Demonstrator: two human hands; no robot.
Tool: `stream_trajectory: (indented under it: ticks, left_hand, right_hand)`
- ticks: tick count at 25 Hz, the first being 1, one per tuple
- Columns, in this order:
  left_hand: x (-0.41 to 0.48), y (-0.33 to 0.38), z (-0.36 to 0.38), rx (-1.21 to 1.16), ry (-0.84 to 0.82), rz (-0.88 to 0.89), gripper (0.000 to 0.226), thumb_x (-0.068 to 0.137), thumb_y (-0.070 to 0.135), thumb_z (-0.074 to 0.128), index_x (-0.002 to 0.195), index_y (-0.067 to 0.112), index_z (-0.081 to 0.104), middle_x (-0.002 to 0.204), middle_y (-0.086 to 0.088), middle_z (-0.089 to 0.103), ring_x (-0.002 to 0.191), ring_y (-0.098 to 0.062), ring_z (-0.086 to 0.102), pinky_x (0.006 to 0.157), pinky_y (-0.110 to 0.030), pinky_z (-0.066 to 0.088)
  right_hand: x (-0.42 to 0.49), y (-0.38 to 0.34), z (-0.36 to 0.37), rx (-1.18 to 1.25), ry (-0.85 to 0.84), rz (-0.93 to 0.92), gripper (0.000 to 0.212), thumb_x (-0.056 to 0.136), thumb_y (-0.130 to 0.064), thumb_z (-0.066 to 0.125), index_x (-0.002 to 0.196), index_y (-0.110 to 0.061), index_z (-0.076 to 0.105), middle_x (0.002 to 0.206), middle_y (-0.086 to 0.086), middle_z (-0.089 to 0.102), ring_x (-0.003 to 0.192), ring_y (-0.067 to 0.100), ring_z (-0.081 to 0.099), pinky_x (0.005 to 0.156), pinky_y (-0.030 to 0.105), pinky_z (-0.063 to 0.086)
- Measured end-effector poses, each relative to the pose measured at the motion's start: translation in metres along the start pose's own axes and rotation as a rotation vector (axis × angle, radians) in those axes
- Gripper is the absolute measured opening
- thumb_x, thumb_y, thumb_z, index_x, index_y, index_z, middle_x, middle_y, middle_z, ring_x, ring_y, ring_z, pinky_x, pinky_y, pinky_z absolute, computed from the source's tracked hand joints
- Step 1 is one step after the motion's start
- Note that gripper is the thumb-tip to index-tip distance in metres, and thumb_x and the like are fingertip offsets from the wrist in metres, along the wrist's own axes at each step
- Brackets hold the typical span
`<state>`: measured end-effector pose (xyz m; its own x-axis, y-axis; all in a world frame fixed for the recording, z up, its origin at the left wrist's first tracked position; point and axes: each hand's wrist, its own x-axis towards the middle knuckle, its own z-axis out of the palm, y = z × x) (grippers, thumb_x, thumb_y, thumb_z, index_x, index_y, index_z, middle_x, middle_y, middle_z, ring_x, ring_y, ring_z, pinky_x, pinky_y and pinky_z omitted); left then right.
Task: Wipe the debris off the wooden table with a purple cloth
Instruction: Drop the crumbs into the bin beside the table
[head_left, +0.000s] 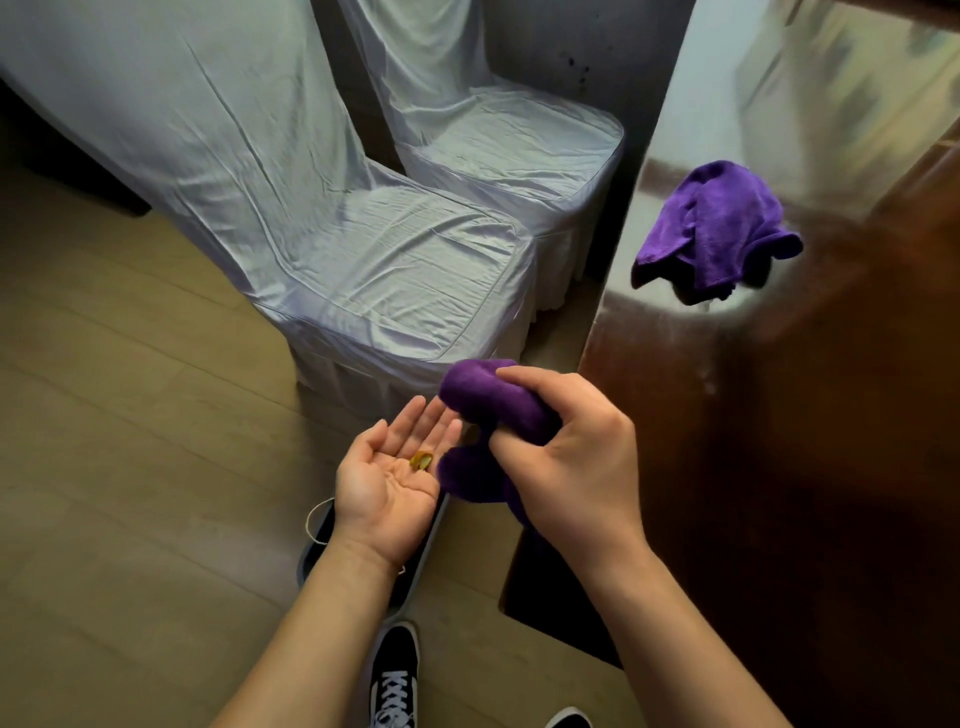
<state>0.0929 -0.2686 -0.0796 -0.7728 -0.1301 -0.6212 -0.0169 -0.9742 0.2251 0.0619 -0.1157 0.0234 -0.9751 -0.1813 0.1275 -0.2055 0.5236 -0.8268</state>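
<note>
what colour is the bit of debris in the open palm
Yellowish-green debris, seen in the head view.

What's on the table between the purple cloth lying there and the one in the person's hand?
Nothing, by the head view: between the loose purple cloth and the held cloth in the right hand, only bare glossy table shows.

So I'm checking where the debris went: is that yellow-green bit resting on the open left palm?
Touching. The head view shows the yellow-green bit lying directly on the upturned left hand, beside the purple cloth in the right hand.
</note>
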Motion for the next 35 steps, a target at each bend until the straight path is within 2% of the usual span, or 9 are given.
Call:
stream_trajectory:
  ticks: [2, 6, 12, 15, 19, 22, 26, 35]
  left_hand:
    - [0.005, 0.016, -0.022, 0.027, 0.033, 0.021, 0.039, 0.093, 0.019, 0.040, 0.116, -0.006, 0.060, 0.117, -0.029, 0.066, 0.107, -0.041, 0.065, 0.084, -0.050, 0.057]
    - [0.022, 0.034, -0.066, 0.192, 0.203, 0.091, 0.044, 0.095, 0.022, 0.037, 0.124, -0.007, 0.055, 0.119, -0.029, 0.064, 0.109, -0.039, 0.064, 0.089, -0.047, 0.055]
    - [0.047, 0.046, -0.091, 0.494, 0.320, 0.211, 0.042, 0.099, 0.025, 0.033, 0.118, -0.001, 0.060, 0.119, -0.026, 0.065, 0.111, -0.032, 0.063, 0.100, -0.043, 0.047]
    - [0.050, 0.049, -0.095, 0.606, 0.340, 0.233, 0.043, 0.100, 0.027, 0.030, 0.118, 0.003, 0.061, 0.120, -0.020, 0.066, 0.114, -0.027, 0.061, 0.106, -0.039, 0.041]
    - [0.054, 0.050, -0.093, 0.701, 0.326, 0.275, 0.049, 0.100, 0.032, 0.027, 0.125, 0.003, 0.059, 0.122, -0.014, 0.066, 0.117, -0.020, 0.058, 0.100, -0.028, 0.036]
    - [0.056, 0.053, -0.090, 0.698, 0.318, 0.304, 0.050, 0.100, 0.033, 0.027, 0.127, 0.003, 0.057, 0.124, -0.014, 0.065, 0.119, -0.020, 0.057, 0.106, -0.029, 0.035]
    - [0.057, 0.056, -0.087, 0.749, 0.297, 0.311, 0.050, 0.100, 0.034, 0.027, 0.129, 0.005, 0.056, 0.126, -0.011, 0.064, 0.120, -0.017, 0.056, 0.101, -0.027, 0.033]
    - [0.056, 0.051, -0.091, 0.801, 0.273, 0.287, 0.047, 0.099, 0.033, 0.029, 0.130, 0.008, 0.056, 0.127, -0.008, 0.063, 0.122, -0.018, 0.055, 0.111, -0.032, 0.033]
  right_hand:
    - [0.006, 0.000, 0.005, -0.016, -0.009, -0.006, 0.045, 0.067, -0.013, 0.073, 0.110, -0.027, 0.073, 0.099, -0.008, 0.071, 0.093, 0.009, 0.066, 0.083, 0.037, 0.055]
    - [0.012, -0.005, 0.021, -0.048, -0.055, -0.011, 0.045, 0.069, -0.011, 0.073, 0.110, -0.029, 0.072, 0.098, -0.007, 0.070, 0.092, 0.011, 0.065, 0.082, 0.039, 0.055]
    - [0.013, -0.002, 0.038, -0.089, -0.097, -0.046, 0.044, 0.070, -0.010, 0.074, 0.111, -0.027, 0.072, 0.099, -0.005, 0.069, 0.092, 0.014, 0.065, 0.080, 0.042, 0.055]
    - [0.013, -0.001, 0.038, -0.086, -0.108, -0.052, 0.045, 0.071, -0.010, 0.075, 0.113, -0.028, 0.071, 0.099, -0.006, 0.068, 0.092, 0.013, 0.064, 0.079, 0.042, 0.056]
    - [0.014, 0.000, 0.041, -0.084, -0.112, -0.059, 0.045, 0.072, -0.011, 0.075, 0.113, -0.028, 0.071, 0.098, -0.006, 0.068, 0.092, 0.014, 0.064, 0.077, 0.042, 0.057]
    - [0.014, 0.001, 0.043, -0.094, -0.110, -0.061, 0.044, 0.073, -0.012, 0.074, 0.113, -0.028, 0.071, 0.098, -0.006, 0.068, 0.091, 0.014, 0.064, 0.077, 0.042, 0.057]
    - [0.013, 0.002, 0.044, -0.090, -0.090, -0.062, 0.043, 0.072, -0.012, 0.074, 0.112, -0.029, 0.071, 0.097, -0.006, 0.068, 0.089, 0.013, 0.064, 0.077, 0.042, 0.056]
    - [0.018, 0.004, 0.037, 0.078, -0.096, 0.026, 0.043, 0.072, -0.013, 0.075, 0.108, -0.037, 0.071, 0.096, -0.010, 0.072, 0.091, 0.012, 0.067, 0.080, 0.043, 0.058]
